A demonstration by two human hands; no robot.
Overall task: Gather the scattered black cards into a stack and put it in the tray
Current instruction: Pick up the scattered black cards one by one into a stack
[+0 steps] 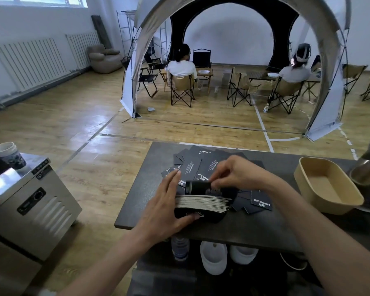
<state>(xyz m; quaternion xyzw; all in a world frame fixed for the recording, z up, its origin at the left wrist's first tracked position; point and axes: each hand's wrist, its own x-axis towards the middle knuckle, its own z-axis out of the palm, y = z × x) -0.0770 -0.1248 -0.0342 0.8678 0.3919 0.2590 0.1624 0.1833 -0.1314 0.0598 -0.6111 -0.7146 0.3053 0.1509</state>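
Note:
A thick stack of black cards [203, 203] lies on the dark table [254, 229], its pale edges facing me. My left hand [167, 201] holds the stack's left end, fingers straight along the far side and thumb under the near edge. My right hand [233, 174] pinches a few black cards [198, 187] just above the stack. Several loose black cards [192, 165] are scattered behind the hands, and more [261, 202] lie to the right. The tan tray [327, 184] stands empty at the table's right.
A metal pot [365, 176] stands right of the tray. Left of the table is a steel appliance [28, 195] with a paper cup [9, 153] on top. White cups [214, 257] and a bottle [179, 248] stand under the table's near edge. Seated people are far behind.

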